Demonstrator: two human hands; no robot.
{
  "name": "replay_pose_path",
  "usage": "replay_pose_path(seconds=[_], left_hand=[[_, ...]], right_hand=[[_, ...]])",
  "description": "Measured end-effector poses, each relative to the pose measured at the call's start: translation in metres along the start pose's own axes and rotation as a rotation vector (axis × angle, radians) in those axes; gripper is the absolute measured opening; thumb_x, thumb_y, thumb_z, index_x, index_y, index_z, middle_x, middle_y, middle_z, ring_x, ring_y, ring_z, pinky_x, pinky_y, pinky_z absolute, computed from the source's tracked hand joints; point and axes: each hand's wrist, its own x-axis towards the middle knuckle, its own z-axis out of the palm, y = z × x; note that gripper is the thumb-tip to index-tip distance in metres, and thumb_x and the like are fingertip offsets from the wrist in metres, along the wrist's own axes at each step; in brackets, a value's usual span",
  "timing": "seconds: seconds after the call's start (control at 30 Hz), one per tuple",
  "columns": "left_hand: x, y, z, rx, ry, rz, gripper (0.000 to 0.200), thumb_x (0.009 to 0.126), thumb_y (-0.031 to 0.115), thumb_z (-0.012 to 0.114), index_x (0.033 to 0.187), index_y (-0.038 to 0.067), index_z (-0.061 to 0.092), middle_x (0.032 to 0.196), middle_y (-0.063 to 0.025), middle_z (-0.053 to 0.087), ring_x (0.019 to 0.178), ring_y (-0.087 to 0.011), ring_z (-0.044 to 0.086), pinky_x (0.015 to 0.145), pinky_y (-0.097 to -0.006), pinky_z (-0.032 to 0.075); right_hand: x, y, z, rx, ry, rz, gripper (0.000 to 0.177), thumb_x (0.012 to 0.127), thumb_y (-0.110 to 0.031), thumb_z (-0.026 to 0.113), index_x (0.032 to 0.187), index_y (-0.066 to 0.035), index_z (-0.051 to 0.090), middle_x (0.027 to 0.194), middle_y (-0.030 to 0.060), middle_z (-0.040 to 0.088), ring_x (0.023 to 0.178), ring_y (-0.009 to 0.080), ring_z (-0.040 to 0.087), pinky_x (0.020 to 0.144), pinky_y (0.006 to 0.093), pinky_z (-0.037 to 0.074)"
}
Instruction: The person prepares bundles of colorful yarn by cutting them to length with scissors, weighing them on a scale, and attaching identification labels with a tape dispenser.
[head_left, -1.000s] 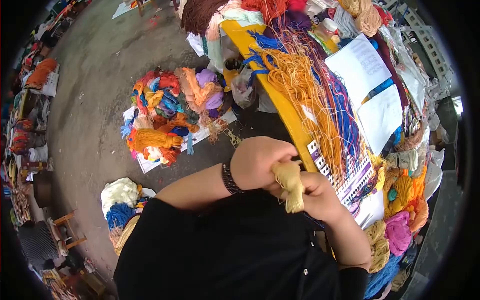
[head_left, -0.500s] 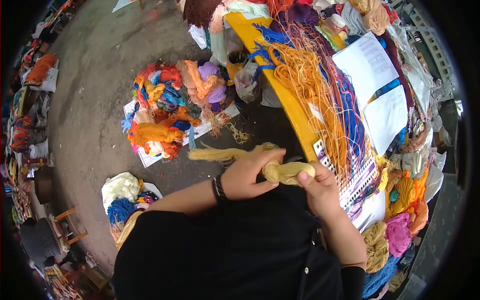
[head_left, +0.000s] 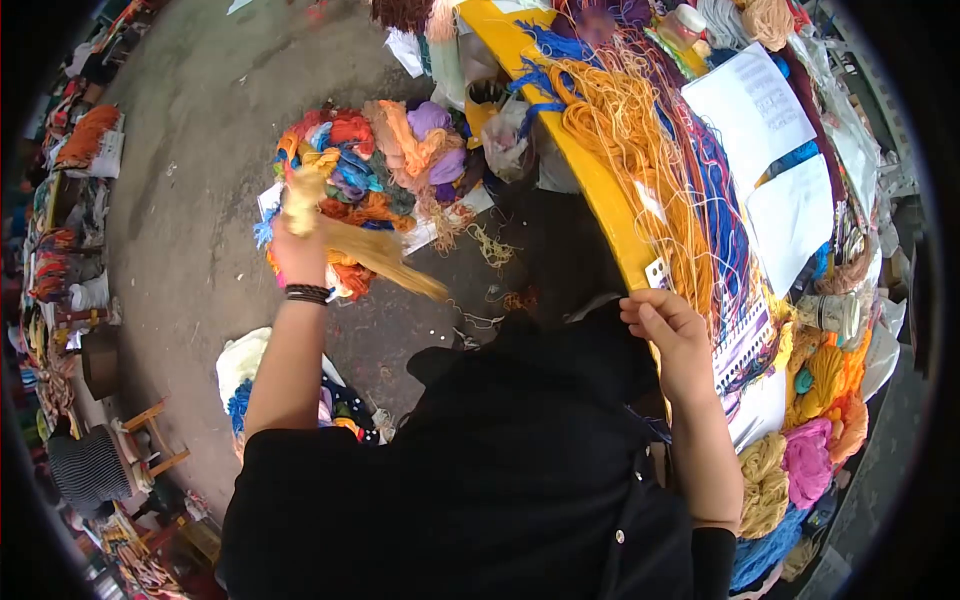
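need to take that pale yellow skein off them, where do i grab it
Probably the free tail of the pale yellow skein, from the table side: the left hand closes round its upper part, while the tail slants out clear above the floor.

A pale yellow hank of yarn point(head_left: 390, 262) is being gripped in the left hand point(head_left: 298, 252) and held out over the heap of coloured yarn point(head_left: 385, 165). The right hand point(head_left: 668, 325) is being rested, fingers curled, against the yellow table point(head_left: 592, 182) edge, beside orange threads point(head_left: 625, 130).
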Motion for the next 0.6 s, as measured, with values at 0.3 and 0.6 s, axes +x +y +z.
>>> replay_pose_path(seconds=[0.3, 0.6], left_hand=[[-0.029, -0.12, -0.029, 0.519, -0.048, 0.026, 0.06, 0.071, 0.015, 0.072, 0.123, 0.002, 0.044, 0.123, -0.0216, 0.051, 0.114, -0.0378, 0.048, 0.097, -0.0416, 0.039], [-0.14, -0.314, 0.017, 0.692, -0.973, -0.601, 0.067, 0.082, 0.032, 0.064, 0.138, 0.011, 0.032, 0.123, -0.0151, 0.053, 0.096, -0.03, 0.059, 0.068, -0.0395, 0.049]], right_hand=[[-0.004, 0.018, -0.003, 0.082, 0.029, 0.017, 0.019, 0.093, -0.011, 0.053, 0.106, 0.0, 0.06, 0.096, 0.0055, 0.065, 0.085, 0.0102, 0.059, 0.077, 0.0223, 0.045], [-0.046, -0.047, -0.005, -0.114, -0.048, -0.314, 0.02, 0.088, -0.011, 0.058, 0.102, 0.003, 0.062, 0.092, 0.0088, 0.065, 0.088, 0.0149, 0.061, 0.077, 0.0231, 0.047]])
